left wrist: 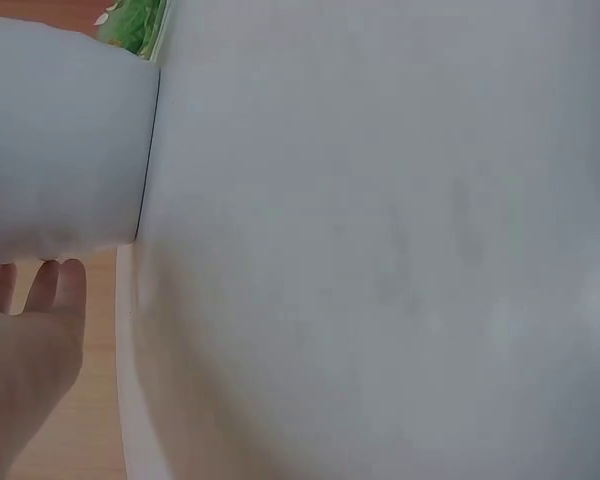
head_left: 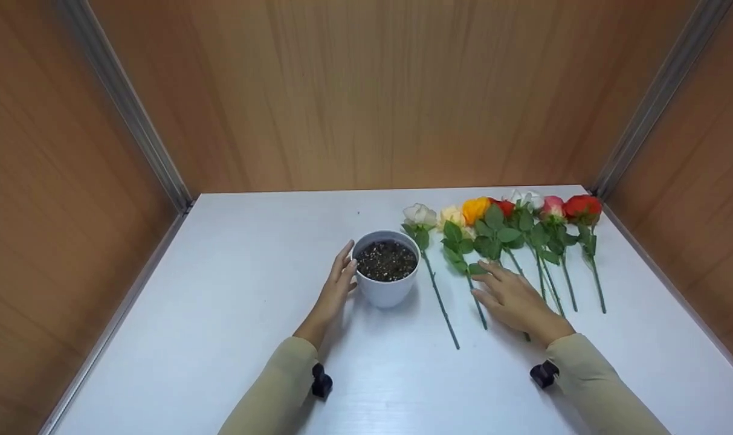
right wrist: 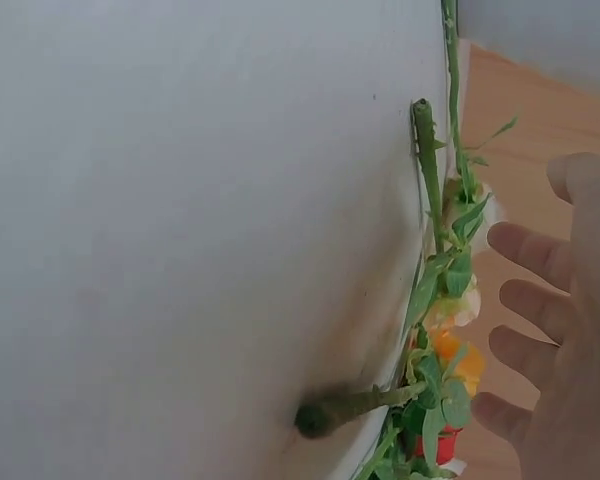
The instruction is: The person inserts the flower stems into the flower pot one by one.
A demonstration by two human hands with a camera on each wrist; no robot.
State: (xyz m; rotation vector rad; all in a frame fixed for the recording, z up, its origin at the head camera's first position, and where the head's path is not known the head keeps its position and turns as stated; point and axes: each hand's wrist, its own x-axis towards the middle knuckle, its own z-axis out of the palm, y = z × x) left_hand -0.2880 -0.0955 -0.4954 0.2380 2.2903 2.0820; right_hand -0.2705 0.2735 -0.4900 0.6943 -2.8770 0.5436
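A white pot (head_left: 385,294) filled with dark speckled soil (head_left: 387,261) stands upright on the table. Against its left side my left hand (head_left: 335,290) rests with extended fingers; in the left wrist view the fingertips touch the pot wall (left wrist: 65,140). My right hand (head_left: 516,300) hovers over the flower stems to the right, fingers spread and loosely bent, holding nothing. Nearest the pot lies a white rose (head_left: 419,215) on a long stem, then a peach rose (head_left: 452,217) and an orange-yellow rose (head_left: 476,210). The right hand hides parts of some stems.
Farther right lie a pink rose (head_left: 552,207) and a large red rose (head_left: 582,208), blooms toward the back edge. The white table (head_left: 221,314) meets wooden panels (head_left: 366,96) at the back and sides, with metal posts (head_left: 139,109) in the corners.
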